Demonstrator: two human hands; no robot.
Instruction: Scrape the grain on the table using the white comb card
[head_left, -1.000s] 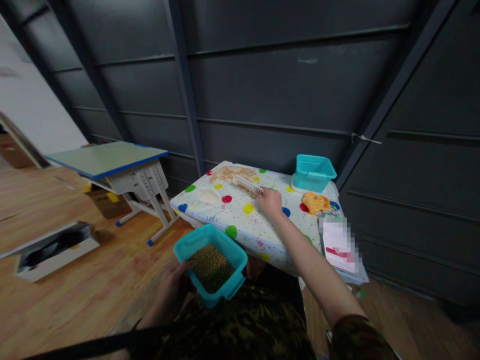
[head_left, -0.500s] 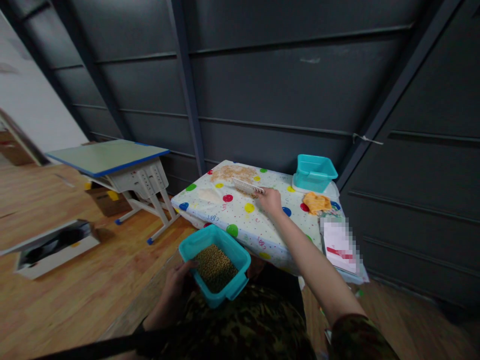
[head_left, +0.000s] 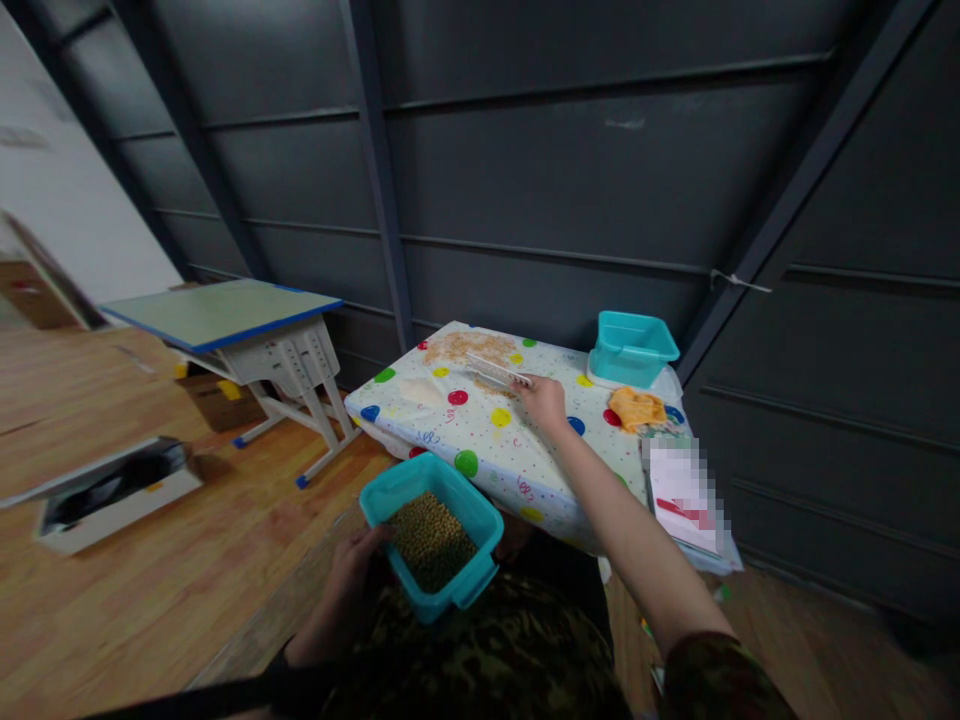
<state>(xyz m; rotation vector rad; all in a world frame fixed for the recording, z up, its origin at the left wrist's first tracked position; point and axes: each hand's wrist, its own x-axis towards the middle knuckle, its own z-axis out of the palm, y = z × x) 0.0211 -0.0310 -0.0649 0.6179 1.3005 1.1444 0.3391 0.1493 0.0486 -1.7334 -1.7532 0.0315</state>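
Observation:
My left hand [head_left: 358, 565] grips the near left side of a turquoise plastic tub [head_left: 480, 510], thumb over the rim. Inside the tub lies a heap of small round tan-green beans [head_left: 431, 535]. Out over the table, my right hand [head_left: 545, 402] is closed on a flat, white tool with holes [head_left: 491, 370]; its exact kind is hard to make out. The tool is tilted above a small patch of brownish grains [head_left: 496, 390]. Beyond it, a wider scatter of light brown bits [head_left: 469, 347] covers the balloon-print tablecloth [head_left: 525, 455].
At the table's back right stands a second turquoise tub [head_left: 636, 345]. Before it lie an orange cloth [head_left: 636, 408] and papers with a red pen [head_left: 679, 510]. A green-topped desk [head_left: 225, 310] stands left, an open white box [head_left: 112, 500] on the floor. A dark panelled wall [head_left: 562, 180] rises behind.
The view has shifted slightly. The white tool is tilted a little differently above the grains; both hands keep their holds.

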